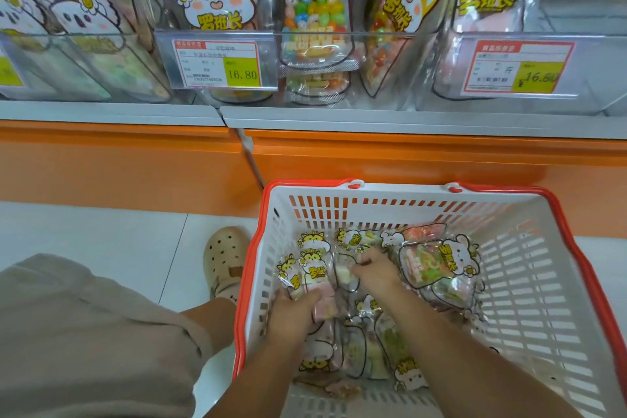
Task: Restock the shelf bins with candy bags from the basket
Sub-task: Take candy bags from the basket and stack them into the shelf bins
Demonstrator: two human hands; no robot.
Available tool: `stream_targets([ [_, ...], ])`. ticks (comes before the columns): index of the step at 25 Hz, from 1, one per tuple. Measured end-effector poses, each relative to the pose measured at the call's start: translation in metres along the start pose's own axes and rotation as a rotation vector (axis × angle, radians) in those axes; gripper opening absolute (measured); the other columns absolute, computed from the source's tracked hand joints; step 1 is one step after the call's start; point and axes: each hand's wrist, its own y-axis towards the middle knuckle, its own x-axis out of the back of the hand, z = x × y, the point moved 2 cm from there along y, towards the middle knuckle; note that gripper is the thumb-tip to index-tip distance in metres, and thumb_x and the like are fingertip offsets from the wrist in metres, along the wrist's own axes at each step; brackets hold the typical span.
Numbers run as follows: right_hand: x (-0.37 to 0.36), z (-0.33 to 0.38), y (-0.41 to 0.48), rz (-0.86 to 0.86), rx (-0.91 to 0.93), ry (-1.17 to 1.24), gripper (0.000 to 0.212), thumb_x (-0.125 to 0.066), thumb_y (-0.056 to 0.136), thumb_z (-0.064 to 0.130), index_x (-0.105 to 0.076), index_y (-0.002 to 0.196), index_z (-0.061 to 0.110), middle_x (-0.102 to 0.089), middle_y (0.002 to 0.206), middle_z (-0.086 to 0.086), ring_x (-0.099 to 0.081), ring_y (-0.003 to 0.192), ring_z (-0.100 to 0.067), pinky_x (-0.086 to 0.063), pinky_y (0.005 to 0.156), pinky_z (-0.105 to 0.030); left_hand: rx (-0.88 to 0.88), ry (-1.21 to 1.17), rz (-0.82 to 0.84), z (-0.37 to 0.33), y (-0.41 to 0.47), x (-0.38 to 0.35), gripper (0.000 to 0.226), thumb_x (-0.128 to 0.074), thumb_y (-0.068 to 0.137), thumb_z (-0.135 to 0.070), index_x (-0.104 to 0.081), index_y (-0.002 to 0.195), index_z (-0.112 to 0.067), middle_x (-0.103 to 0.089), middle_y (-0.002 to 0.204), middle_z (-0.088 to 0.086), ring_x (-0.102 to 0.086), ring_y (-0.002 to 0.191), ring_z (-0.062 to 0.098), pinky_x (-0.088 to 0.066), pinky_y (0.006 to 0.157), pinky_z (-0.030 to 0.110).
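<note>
A white basket with an orange rim [529, 285] stands on the floor below the shelf. Several clear candy bags with yellow cartoon-cat labels lie in it. My left hand [292, 314] grips a small stack of bags with pink and white candy [314, 276] at the basket's left side. My right hand [375, 269] reaches down among the bags, fingers curled round another bag [346, 273]. A bag of red and green candy [432, 261] lies to its right. Clear shelf bins [383, 71] above hold upright bags of the same brand.
Price tags [217, 64] reading 16.80 hang on the bin fronts. An orange panel [407, 159] runs under the grey shelf edge. My bent knee in beige cloth [84, 332] and a beige clog [225, 256] are left of the basket on the white floor tiles.
</note>
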Motion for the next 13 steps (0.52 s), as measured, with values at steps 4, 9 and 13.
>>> stream_targets([
  [4,0.042,-0.010,-0.020,-0.140,0.136,0.258,0.031,-0.057,0.094,0.012,-0.033,0.075,0.011,-0.031,0.067,-0.003,-0.034,0.063,-0.019,-0.031,0.054,-0.029,0.009,-0.058,0.023,-0.002,-0.010,0.002,0.048,-0.076,0.076,-0.032,-0.058,0.111,-0.006,-0.063,0.087,0.016,-0.061,0.086,0.030,-0.043,0.068,0.031],
  [9,0.074,-0.035,-0.036,-0.136,0.100,0.585,0.026,-0.059,0.090,0.013,-0.036,0.081,0.004,-0.025,0.067,-0.006,-0.030,0.065,-0.025,-0.038,0.069,-0.039,0.052,-0.150,0.162,-0.005,-0.018,-0.003,0.043,-0.087,0.063,-0.038,-0.064,0.072,-0.003,-0.067,0.080,0.021,-0.068,0.095,0.037,-0.049,0.086,0.039],
  [13,0.071,-0.013,-0.085,-0.313,0.536,0.378,0.019,-0.059,0.093,0.014,-0.050,0.077,0.010,-0.053,0.078,-0.003,-0.052,0.077,-0.020,-0.040,0.073,-0.017,0.053,-0.337,0.325,-0.021,-0.038,-0.010,0.044,-0.074,0.084,-0.018,-0.058,0.121,-0.002,-0.073,0.103,0.019,-0.072,0.091,0.033,-0.059,0.079,0.045],
])
